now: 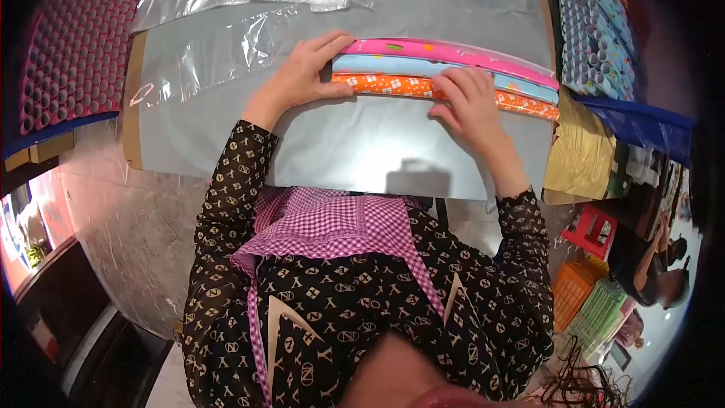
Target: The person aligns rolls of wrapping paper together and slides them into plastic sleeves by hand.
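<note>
Likely aligning: left hand [306,75] half-open against three rolls [400,68], right hand [474,102] loosely curled over them, no firm grip; needs flush ends.

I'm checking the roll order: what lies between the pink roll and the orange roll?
The light blue roll lies between the pink roll and the orange roll, as the head view shows.

Repeated pale circled N and Y-like letters [306,372] on the wearer's black shirt [355,310].
</note>
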Demonstrator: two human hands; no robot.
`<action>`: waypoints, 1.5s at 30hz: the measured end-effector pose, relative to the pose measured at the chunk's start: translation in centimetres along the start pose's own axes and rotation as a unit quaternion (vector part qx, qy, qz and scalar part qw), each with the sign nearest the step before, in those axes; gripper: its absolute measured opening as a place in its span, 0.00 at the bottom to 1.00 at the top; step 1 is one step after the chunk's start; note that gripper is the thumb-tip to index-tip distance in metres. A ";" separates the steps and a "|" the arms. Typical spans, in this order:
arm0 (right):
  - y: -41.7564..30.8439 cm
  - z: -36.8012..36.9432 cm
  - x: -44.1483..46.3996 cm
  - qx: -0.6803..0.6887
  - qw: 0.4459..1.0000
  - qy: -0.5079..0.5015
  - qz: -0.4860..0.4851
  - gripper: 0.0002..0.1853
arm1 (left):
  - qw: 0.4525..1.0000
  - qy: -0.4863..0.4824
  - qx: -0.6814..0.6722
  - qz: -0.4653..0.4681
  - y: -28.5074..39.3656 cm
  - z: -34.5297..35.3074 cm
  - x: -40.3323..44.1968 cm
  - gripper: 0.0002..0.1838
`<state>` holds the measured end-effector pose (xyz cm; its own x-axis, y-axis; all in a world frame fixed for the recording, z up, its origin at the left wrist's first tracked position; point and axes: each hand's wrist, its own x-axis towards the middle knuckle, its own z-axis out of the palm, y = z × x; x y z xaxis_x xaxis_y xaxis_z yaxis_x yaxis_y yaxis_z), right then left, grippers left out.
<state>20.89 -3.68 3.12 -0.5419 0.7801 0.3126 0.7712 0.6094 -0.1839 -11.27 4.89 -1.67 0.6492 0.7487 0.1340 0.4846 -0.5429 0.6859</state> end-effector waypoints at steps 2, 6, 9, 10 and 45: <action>-0.4 0.9 0.7 0.007 1.000 0.003 0.008 0.25 | 1.000 0.001 -0.009 0.000 0.0 -0.1 0.0 0.45; -0.2 2.0 1.0 0.007 1.000 0.003 -0.001 0.21 | 1.000 0.001 -0.015 -0.007 0.0 -0.1 -0.1 0.45; -0.1 2.4 0.9 0.015 1.000 0.010 0.004 0.19 | 1.000 0.006 0.000 0.014 -0.3 0.0 -0.1 0.48; -0.1 2.5 0.8 0.019 1.000 0.015 0.009 0.18 | 1.000 0.010 0.000 0.024 -0.3 0.0 -0.2 0.50; -1.5 3.7 8.8 0.085 0.986 -0.144 -0.018 0.56 | 0.998 0.039 -0.029 0.028 0.6 -0.1 -0.2 0.45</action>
<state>13.69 2.79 2.67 -0.6593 0.7503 0.0484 0.6960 0.6334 -0.3383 -11.22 4.43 -1.19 0.6262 0.7457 0.2274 0.4126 -0.5644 0.7150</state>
